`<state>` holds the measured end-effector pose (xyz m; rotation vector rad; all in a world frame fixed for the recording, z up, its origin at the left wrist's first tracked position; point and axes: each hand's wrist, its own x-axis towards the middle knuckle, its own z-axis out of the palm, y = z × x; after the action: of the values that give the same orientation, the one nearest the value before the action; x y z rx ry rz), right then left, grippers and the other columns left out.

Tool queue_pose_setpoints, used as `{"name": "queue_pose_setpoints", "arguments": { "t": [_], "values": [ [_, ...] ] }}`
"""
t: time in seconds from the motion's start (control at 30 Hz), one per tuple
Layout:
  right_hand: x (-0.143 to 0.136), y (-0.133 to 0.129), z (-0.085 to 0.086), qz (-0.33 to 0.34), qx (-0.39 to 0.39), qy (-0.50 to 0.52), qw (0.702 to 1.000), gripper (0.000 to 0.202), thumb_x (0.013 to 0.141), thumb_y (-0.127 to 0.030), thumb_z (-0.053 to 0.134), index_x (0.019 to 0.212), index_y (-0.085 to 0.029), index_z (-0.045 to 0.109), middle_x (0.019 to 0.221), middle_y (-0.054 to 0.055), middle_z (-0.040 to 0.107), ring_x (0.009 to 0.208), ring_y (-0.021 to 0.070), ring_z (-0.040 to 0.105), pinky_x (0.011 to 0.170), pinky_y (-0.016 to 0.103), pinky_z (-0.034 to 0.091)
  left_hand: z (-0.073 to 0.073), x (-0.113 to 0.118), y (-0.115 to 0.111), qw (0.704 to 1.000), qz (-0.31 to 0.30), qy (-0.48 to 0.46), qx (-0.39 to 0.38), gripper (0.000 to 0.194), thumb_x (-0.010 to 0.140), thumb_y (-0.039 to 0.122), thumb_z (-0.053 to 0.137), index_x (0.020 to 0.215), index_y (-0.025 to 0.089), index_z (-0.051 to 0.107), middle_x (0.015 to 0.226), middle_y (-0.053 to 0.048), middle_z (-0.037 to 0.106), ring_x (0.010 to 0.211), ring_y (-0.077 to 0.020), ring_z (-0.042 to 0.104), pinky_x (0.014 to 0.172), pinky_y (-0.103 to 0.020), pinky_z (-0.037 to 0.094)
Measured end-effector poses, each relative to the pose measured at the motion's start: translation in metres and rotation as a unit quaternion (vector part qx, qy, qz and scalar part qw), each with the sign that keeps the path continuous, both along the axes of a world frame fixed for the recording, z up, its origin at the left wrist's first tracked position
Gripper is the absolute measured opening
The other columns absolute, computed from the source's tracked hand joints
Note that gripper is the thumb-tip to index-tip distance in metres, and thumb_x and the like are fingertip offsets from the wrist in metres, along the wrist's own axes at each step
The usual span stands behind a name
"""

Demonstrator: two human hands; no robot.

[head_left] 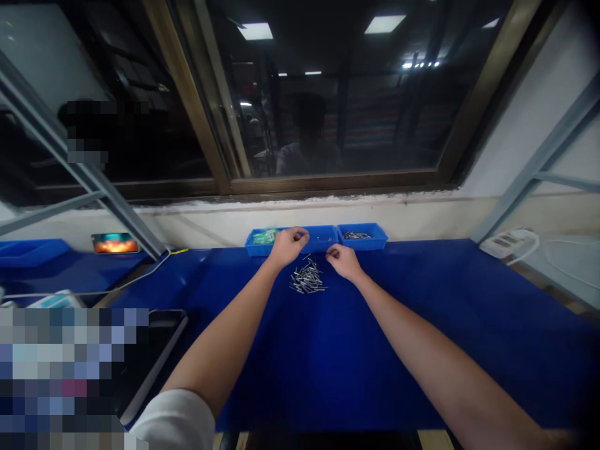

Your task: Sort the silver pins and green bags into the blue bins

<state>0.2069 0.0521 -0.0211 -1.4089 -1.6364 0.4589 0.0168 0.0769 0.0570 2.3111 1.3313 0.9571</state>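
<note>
Near the centre of the frame, the left hand (289, 245) is over the front edge of the middle blue tray (323, 231), its thumb and index finger curled close together, while the right hand (344, 261) hovers just right of the metal pins (308, 277) with its fingers bunched; whether either pinches anything is too small to tell. The pins lie in a loose pile on the blue surface (328, 350), below the trays.

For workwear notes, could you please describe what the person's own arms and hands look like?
The left hand and right hand are ungloved, with no watch visible at either wrist. A plain whitish sleeve shows on the left arm, none on the right arm.
</note>
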Motion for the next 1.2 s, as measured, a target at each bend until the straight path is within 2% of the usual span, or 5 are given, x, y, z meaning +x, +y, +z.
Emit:
{"name": "queue_pose_setpoints", "arguments": {
  "t": [0.27, 0.57, 0.83, 1.0, 1.2],
  "values": [
    [-0.01, -0.028, -0.001, -0.011, -0.027, -0.079, 0.996, 0.013, 0.067, -0.026, 0.058, 0.07, -0.02, 0.069, 0.073, 0.001, 0.069, 0.068, 0.0146, 0.06, 0.066, 0.025, 0.042, -0.043, -0.02, -0.048, 0.998, 0.059, 0.02, -0.002, 0.026, 0.081, 0.028, 0.048, 0.097, 0.015, 0.063, 0.094, -0.005, 0.067, 0.086, -0.0149, 0.061, 0.081, -0.026, 0.047],
    [-0.01, -0.035, -0.005, -0.013, 0.028, -0.153, 0.988, 0.016, 0.072, -0.025, 0.055, 0.073, -0.02, 0.071, 0.076, 0.003, 0.068, 0.071, 0.0154, 0.06, 0.07, 0.026, 0.043, -0.068, -0.028, -0.052, 0.99, 0.02, 0.139, 0.019, 0.036, 0.085, 0.032, 0.041, 0.114, 0.016, 0.057, 0.117, -0.009, 0.059, 0.109, -0.0188, 0.053, 0.096, -0.029, 0.039],
    [-0.021, -0.028, -0.009, 0.0, 0.022, -0.235, 0.972, 0.013, 0.075, -0.024, 0.056, 0.073, -0.021, 0.068, 0.078, 0.004, 0.063, 0.074, 0.0154, 0.056, 0.07, 0.026, 0.039, -0.074, -0.02, -0.05, 0.98, 0.007, 0.198, 0.017, 0.047, 0.089, 0.046, 0.03, 0.12, 0.017, 0.05, 0.122, -0.011, 0.054, 0.11, -0.0198, 0.052, 0.092, -0.031, 0.04],
    [-0.022, -0.028, -0.011, -0.016, 0.015, -0.288, 0.957, 0.014, 0.078, -0.021, 0.052, 0.073, -0.018, 0.064, 0.08, 0.008, 0.061, 0.08, 0.0178, 0.055, 0.07, 0.027, 0.037, -0.072, -0.016, -0.053, 0.982, 0.008, 0.18, 0.056, 0.042, 0.089, 0.041, 0.033, 0.118, 0.017, 0.05, 0.12, -0.01, 0.054, 0.109, -0.0182, 0.052, 0.093, -0.029, 0.039],
    [-0.023, -0.038, -0.001, 0.051, 0.066, -0.28, 0.956, 0.014, 0.082, -0.019, 0.046, 0.077, -0.017, 0.059, 0.083, 0.007, 0.058, 0.082, 0.017, 0.053, 0.076, 0.027, 0.038, -0.065, -0.011, -0.059, 0.978, -0.053, 0.152, 0.135, 0.03, 0.088, 0.035, 0.04, 0.106, 0.019, 0.059, 0.106, -0.007, 0.061, 0.098, -0.0164, 0.056, 0.087, -0.027, 0.042]
  ]
}}
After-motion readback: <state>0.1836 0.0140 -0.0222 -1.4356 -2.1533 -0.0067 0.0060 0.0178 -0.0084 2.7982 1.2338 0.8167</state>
